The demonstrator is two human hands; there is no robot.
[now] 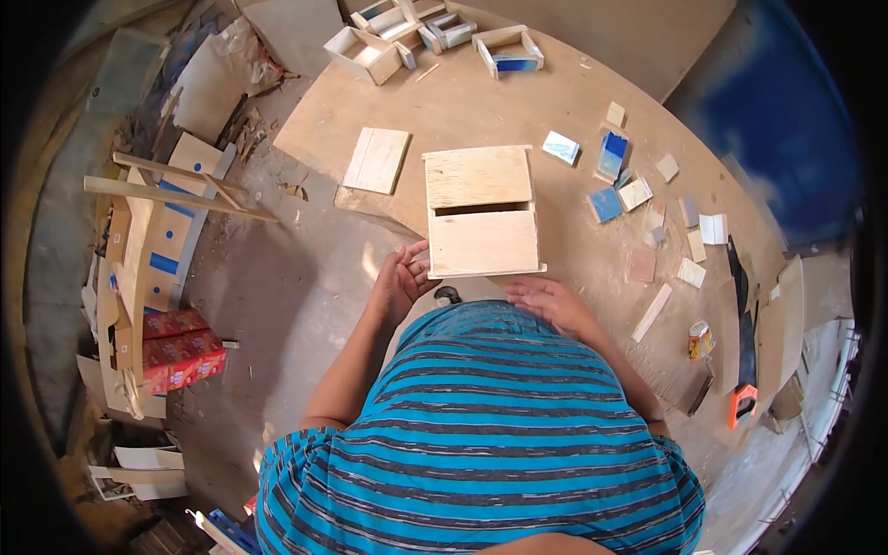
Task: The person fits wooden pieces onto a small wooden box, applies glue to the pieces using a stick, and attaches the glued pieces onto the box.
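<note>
A small unpainted wooden box (484,242) with two front panels and a dark slot between them stands at the near edge of the workbench in front of me. My left hand (404,279) is at its lower left corner, fingers apart and slightly curled; the fingertips reach the box's side, and I cannot tell whether they press on it. Just below the lower right edge is my right hand (552,303), its fingers stretched out and partly hidden by the box. A flat pale wooden board (377,160) lies to the left of the box.
Several small open wooden boxes (366,57) stand at the workbench's (546,111) far end. Blue and bare wood offcuts (606,205) are scattered on the right, near a handsaw with an orange handle (743,405) and a small can (700,340). Red cartons (183,351) sit on the left.
</note>
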